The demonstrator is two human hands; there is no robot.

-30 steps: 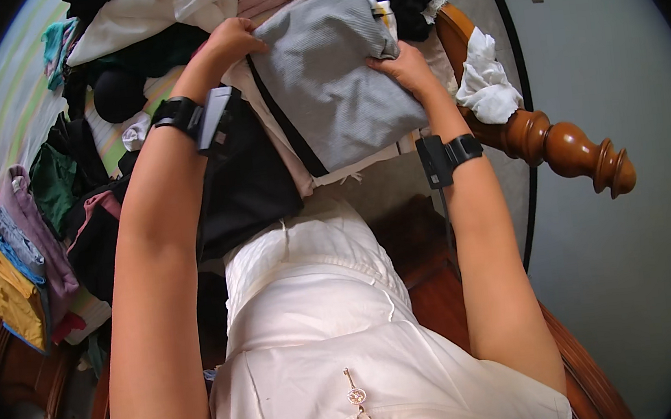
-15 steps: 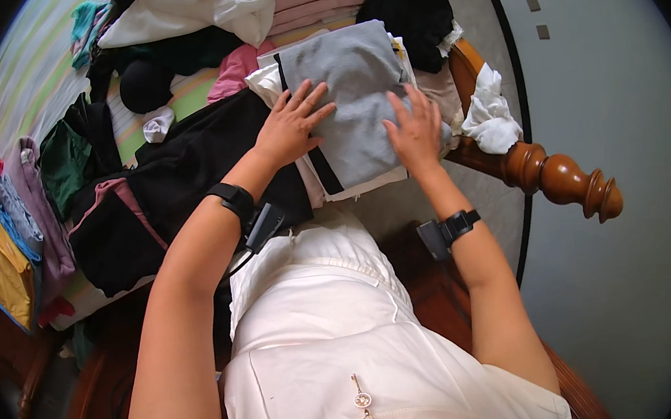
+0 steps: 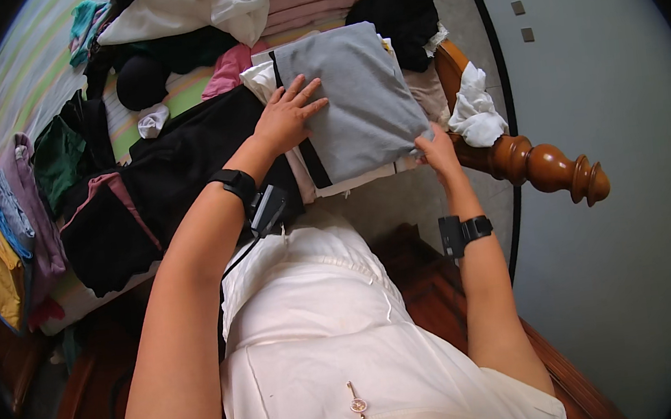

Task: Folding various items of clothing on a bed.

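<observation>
A folded grey garment (image 3: 356, 97) with a black band along its left edge lies on a stack of folded light-coloured clothes (image 3: 373, 178). My left hand (image 3: 289, 114) rests on that garment's left side, fingers spread and flat over the black band. At the near right corner, my right hand (image 3: 437, 151) pinches the grey cloth between thumb and fingers and draws the corner taut. Left of the stack, a black garment with pink trim (image 3: 177, 177) is spread out, partly under my left forearm.
A turned wooden bedpost (image 3: 548, 167) juts out at the right, with a white cloth (image 3: 479, 108) draped beside it. Upright folded clothes (image 3: 14, 227) line the left edge. Farther back lie a black garment (image 3: 397, 19), a white garment (image 3: 225, 12) and a black rounded cup shape (image 3: 141, 86).
My right hand has moved from the top of the grey garment to its near right corner and closed on it. The cloth looks smoother. My left hand stays on the left side.
</observation>
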